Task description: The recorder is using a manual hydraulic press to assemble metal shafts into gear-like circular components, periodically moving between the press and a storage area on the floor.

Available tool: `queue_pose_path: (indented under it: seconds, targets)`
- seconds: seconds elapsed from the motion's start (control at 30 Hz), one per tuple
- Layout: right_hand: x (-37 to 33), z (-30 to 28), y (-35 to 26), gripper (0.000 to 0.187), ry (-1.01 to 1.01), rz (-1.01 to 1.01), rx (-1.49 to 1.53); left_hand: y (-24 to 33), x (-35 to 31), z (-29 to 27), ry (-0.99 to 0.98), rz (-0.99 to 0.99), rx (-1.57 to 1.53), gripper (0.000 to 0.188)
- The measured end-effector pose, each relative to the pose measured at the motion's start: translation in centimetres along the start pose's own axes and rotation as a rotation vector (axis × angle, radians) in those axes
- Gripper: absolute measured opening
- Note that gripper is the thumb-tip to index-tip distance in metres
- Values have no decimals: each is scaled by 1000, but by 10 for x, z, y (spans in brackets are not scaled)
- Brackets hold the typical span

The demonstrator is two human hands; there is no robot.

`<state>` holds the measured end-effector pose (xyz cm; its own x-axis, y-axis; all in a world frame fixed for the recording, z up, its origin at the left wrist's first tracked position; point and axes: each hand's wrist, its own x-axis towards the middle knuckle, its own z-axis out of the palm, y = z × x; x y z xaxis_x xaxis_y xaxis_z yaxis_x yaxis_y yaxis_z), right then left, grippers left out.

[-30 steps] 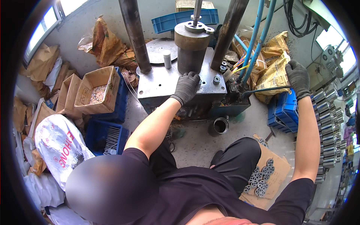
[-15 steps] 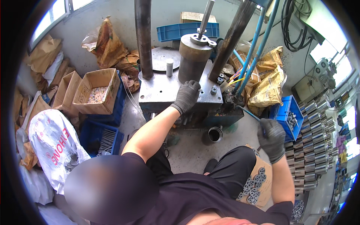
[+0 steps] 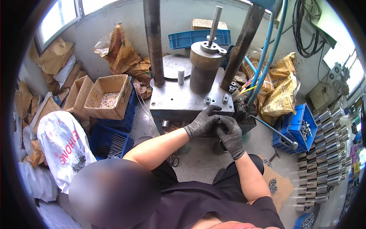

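Observation:
In black gloves, my left hand [image 3: 203,123] and my right hand [image 3: 231,136] meet just in front of the press's steel plate [image 3: 164,101]. Their fingers close around a small round part [image 3: 219,119], mostly hidden by the gloves. Two small bearings, one [image 3: 207,100] and another [image 3: 225,99], lie on the plate just beyond my hands. Behind them stands a dark metal cylinder [image 3: 202,74], with a flat wheel-like piece and an upright rod [image 3: 215,23] on top. To its left is a short grey pin [image 3: 180,75].
A lever [image 3: 272,129] with a knob slants out at the right, beside a blue crate [image 3: 299,128] of metal parts. Stacked shiny tubes [image 3: 324,152] stand beyond. Cardboard boxes [image 3: 108,95] and a blue crate of rods [image 3: 110,143] are at the left. Steel posts [image 3: 153,42] flank the cylinder.
My right hand has come left from the lever's end to meet my left hand. My left hand has drawn back from the plate's top to its front edge. The view has shifted slightly.

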<state>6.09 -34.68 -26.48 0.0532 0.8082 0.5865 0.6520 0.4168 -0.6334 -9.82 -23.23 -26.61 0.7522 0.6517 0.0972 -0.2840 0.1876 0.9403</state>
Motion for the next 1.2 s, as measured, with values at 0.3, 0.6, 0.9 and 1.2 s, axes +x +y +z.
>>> queue_pose_path:
  seconds: [0.3,0.6,0.9,1.2]
  targets:
    - [15,0,-3,29,19,74,36,11,-6,-3,-36,-122,171,47]
    - [28,-13,1,24,141,158,85,94,69,-35,319,612,650,33]
    - [31,4,28,22,140,226,242,210,203,-30,742,428,853,44]
    - [34,3,18,23,128,174,186,198,225,-73,651,408,1141,42]
